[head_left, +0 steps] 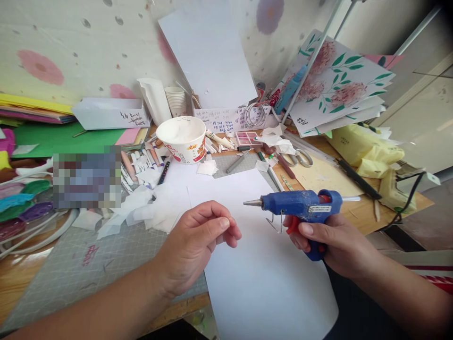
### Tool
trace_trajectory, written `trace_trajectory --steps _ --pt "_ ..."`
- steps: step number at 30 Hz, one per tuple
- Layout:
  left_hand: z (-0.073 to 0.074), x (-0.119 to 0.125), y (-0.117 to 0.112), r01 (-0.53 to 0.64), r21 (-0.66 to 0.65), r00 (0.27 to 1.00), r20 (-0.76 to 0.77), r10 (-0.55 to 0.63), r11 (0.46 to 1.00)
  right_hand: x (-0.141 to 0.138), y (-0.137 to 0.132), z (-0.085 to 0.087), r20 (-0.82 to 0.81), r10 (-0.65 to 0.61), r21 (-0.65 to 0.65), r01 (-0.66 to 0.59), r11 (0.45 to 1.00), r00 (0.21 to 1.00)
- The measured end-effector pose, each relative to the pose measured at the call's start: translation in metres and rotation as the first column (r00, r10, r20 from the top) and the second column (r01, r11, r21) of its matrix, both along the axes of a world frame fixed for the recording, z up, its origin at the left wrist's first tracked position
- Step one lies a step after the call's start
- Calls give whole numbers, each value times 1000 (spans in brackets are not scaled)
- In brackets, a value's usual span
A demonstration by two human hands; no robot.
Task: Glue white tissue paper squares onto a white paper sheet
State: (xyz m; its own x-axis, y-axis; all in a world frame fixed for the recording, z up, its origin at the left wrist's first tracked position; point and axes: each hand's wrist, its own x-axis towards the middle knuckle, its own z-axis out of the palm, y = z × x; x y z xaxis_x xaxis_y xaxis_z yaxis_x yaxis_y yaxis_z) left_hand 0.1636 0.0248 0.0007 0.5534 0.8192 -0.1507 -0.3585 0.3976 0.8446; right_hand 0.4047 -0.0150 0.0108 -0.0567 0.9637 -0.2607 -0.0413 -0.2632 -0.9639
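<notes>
Above a big white sheet (pixel 269 293), the right hand (pixel 334 241) holds a blue glue gun (pixel 297 203). The hand is wrapped around the handle, with its fingers by the red trigger (pixel 293 225). I can't tell if the trigger is squeezed. The gun's thin metal tip (pixel 253 203) points left, toward the left hand (pixel 203 241). A clear glue stick (pixel 352 199) pokes out of the back, and a bent wire stand (pixel 274 224) hangs below.

The left hand is near the gun's tip but apart from it. Its fingers are bent, with the thumb close to them. I can't tell if it pinches anything small.

The sheet lies partly on a gray mat (pixel 116 257), and its near end hangs past the edge of the wooden tabletop (pixel 16 274). Behind the hands stands a white paper bowl (pixel 187 150). Pens (pixel 141 165) lie just left of it, and scissors (pixel 305 158) lie to its right. Paper cups (pixel 176 101) are stacked behind the bowl. Farther right is a yellow tissue pack (pixel 364 144), below a flower picture (pixel 339 89).
</notes>
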Motion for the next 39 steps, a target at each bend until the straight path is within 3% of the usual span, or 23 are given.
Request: trace_trajectory --steps 20,26,28,30,33,35,37,39 --pt "2 1 -1 36 -34 999 32 -35 999 0 1 1 -17 -3 2 3 1000 1000" --pt "-4 1 -2 104 38 990 -99 -100 994 8 -6 0 -28 6 10 -5 1000 1000" --pt "0 -2 1 202 89 967 -176 -184 975 11 -8 0 -35 0 20 0 1000 999" --pt "8 -10 6 415 192 886 -308 -347 889 13 -10 0 -42 -3 31 5 1000 999" --pt "21 -25 14 766 329 625 -579 -523 552 16 -12 0 -50 -3 60 6 998 999" --pt "25 -33 15 875 301 475 -684 -554 379 18 -12 0 -48 5 71 -1 997 999" --pt "23 -36 14 913 258 396 -749 -531 316 20 -12 -1 -44 10 84 -6 996 999" --pt "21 -34 11 919 253 379 -781 -497 303 21 -12 -2 -43 9 96 -5 995 999"
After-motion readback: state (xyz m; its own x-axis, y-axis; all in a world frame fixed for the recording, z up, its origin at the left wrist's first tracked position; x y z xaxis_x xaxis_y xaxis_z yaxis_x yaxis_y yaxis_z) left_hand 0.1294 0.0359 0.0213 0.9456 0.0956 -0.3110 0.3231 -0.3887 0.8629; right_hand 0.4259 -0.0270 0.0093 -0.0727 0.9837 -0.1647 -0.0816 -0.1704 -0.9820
